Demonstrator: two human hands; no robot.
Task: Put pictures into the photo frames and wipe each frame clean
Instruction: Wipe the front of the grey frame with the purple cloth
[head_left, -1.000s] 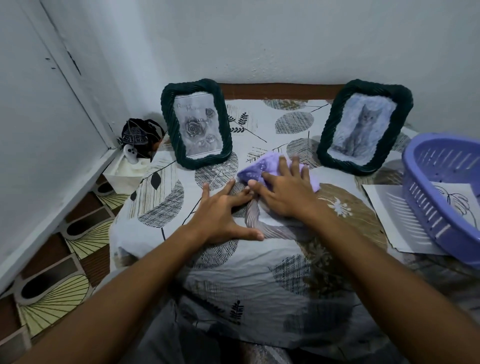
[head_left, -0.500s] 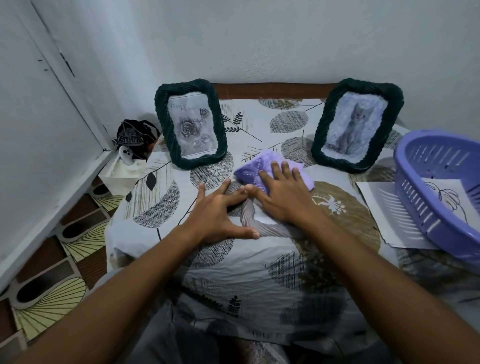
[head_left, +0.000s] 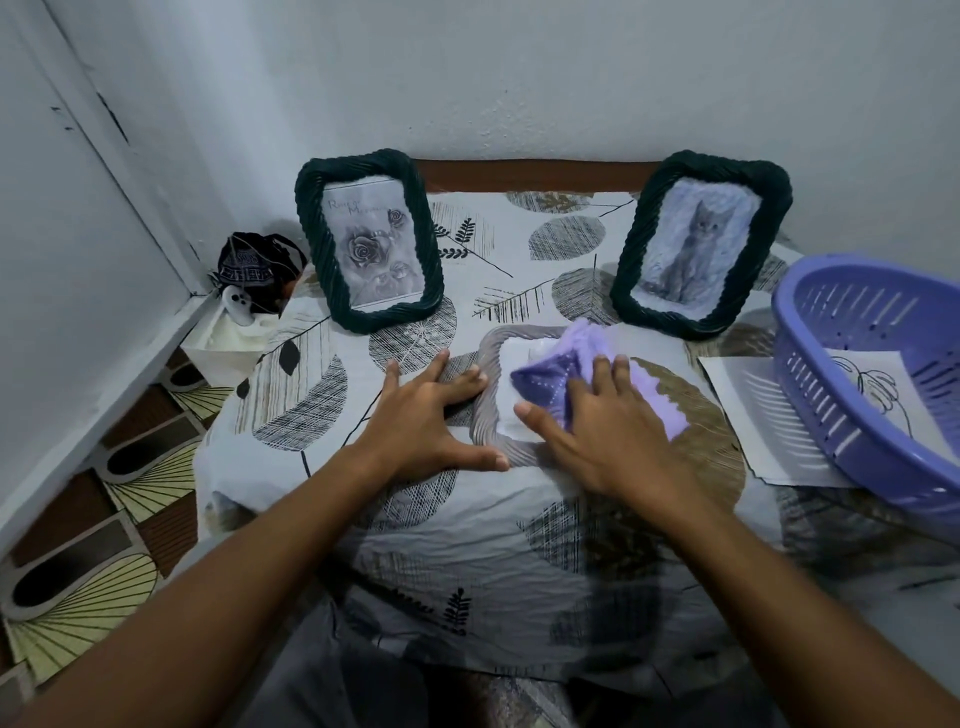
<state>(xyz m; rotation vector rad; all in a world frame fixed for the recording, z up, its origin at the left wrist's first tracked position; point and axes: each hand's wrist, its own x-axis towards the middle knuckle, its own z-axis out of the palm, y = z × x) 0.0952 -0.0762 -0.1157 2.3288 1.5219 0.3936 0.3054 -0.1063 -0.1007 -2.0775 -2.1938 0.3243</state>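
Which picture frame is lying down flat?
The pale grey twisted-edge frame under the purple cloth lies flat. The dark green rose frame and dark green cat frame stand upright.

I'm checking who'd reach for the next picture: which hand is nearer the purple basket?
Right. The right hand presses a cloth on the flat frame, nearer the basket; the left hand rests at that frame's far side.

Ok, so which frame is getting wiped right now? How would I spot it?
Find the leaf-patterned tablecloth, then the two dark green frames standing near the wall. In front of them, between the two hands, a pale grey frame lies flat under a purple cloth. It is the only light-coloured frame and the only one lying down.
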